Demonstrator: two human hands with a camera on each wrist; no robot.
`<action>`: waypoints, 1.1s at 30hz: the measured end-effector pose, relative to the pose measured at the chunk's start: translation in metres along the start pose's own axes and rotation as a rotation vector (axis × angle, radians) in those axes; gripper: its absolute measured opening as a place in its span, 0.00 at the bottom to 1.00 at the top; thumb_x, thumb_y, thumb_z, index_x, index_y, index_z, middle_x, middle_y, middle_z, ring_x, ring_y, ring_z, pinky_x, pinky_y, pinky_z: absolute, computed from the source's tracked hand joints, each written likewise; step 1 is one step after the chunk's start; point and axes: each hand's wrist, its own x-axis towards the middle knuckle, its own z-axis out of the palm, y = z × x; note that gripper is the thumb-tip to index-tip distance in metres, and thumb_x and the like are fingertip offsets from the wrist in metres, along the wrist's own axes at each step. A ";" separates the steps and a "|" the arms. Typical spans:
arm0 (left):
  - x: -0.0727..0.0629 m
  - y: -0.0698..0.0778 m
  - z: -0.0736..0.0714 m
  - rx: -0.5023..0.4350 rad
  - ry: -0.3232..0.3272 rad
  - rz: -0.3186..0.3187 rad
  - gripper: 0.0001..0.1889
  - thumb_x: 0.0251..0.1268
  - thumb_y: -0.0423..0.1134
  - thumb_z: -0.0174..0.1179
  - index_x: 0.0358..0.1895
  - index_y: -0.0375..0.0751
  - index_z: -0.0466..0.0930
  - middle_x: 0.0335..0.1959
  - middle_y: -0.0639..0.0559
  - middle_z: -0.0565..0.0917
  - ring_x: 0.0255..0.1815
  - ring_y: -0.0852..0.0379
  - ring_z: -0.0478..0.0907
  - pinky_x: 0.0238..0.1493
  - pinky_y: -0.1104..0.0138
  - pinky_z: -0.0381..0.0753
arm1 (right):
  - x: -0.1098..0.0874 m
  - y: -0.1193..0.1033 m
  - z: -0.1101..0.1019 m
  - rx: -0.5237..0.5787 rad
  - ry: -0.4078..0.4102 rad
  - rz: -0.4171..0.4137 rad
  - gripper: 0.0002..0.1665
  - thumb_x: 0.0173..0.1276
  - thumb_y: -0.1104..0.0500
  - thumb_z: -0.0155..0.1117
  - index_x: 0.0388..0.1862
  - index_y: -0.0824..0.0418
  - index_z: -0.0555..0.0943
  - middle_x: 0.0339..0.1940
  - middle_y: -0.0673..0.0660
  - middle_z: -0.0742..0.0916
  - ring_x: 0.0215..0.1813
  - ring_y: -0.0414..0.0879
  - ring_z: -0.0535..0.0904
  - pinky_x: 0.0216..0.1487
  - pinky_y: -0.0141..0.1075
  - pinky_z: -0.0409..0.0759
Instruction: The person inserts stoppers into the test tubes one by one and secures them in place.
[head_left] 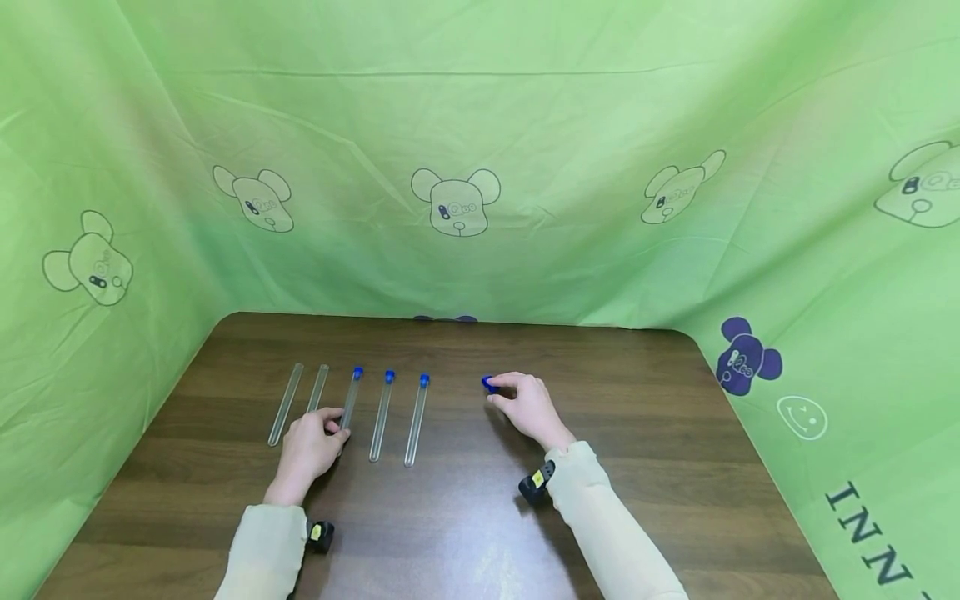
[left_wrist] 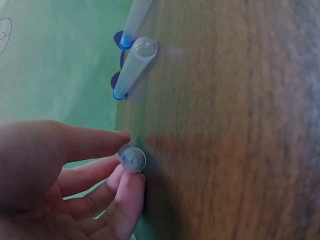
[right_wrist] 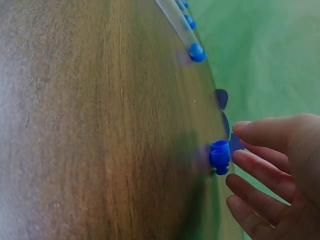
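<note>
**Left hand (head_left: 311, 446) pinches the middle tube (head_left: 350, 402), its cap end pointing away from the person**

In the head view, five clear tubes lie side by side on the wooden table (head_left: 450, 517). The middle tube is third from the left, and its long axis runs away from the person, with the far end leaning slightly right. Its blue stopper (head_left: 357, 372) is at that far end; the left hand's thumb and fingers close on the nearer part. To its left are two uncapped tubes (head_left: 286, 405); to its right, two capped tubes (head_left: 381, 421), their blue ends also facing the green cloth (head_left: 457, 275). All five run nearly parallel. Well to the right, the right hand (head_left: 531, 410) reaches leftward, thumb and forefinger at the loose blue caps (head_left: 488, 383).

In the left wrist view, the middle tube appears nearly end-on: its rounded bottom faces the camera and the body recedes behind it. The thumb is on one side and the fingertips on the other, with little space beyond the tube's own width.

In the right wrist view, the fingers are loosely parted, the thumb clear of the other fingertips. The loose blue caps sit just beside them on the table, not clasped; whether a fingertip touches them cannot be told.
</note>
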 end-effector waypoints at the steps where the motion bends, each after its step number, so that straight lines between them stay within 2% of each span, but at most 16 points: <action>1: 0.000 0.000 0.000 0.000 -0.002 0.001 0.18 0.60 0.33 0.69 0.53 0.30 0.84 0.30 0.52 0.85 0.36 0.46 0.82 0.39 0.51 0.76 | 0.000 0.000 0.000 0.001 0.000 -0.001 0.17 0.63 0.64 0.75 0.52 0.65 0.88 0.52 0.59 0.88 0.58 0.57 0.82 0.62 0.50 0.76; 7: 0.000 0.000 0.000 0.001 0.003 0.006 0.19 0.60 0.33 0.69 0.54 0.29 0.83 0.30 0.52 0.85 0.35 0.46 0.82 0.39 0.51 0.77 | 0.000 0.001 0.001 -0.005 0.005 -0.007 0.17 0.62 0.64 0.76 0.51 0.64 0.89 0.52 0.59 0.88 0.59 0.57 0.82 0.62 0.49 0.75; 17: 0.000 -0.001 0.000 0.005 -0.004 0.009 0.23 0.64 0.36 0.68 0.59 0.27 0.79 0.30 0.52 0.85 0.41 0.41 0.82 0.44 0.47 0.77 | 0.000 0.001 0.004 -0.030 -0.007 -0.016 0.18 0.62 0.64 0.76 0.52 0.64 0.88 0.53 0.60 0.88 0.60 0.56 0.82 0.63 0.48 0.75; 33: -0.001 0.000 0.001 0.000 0.005 0.010 0.24 0.64 0.38 0.69 0.59 0.27 0.80 0.30 0.53 0.84 0.37 0.45 0.82 0.42 0.48 0.78 | 0.000 0.004 0.005 -0.102 -0.023 -0.014 0.17 0.62 0.65 0.75 0.52 0.64 0.88 0.52 0.60 0.88 0.57 0.57 0.83 0.61 0.49 0.76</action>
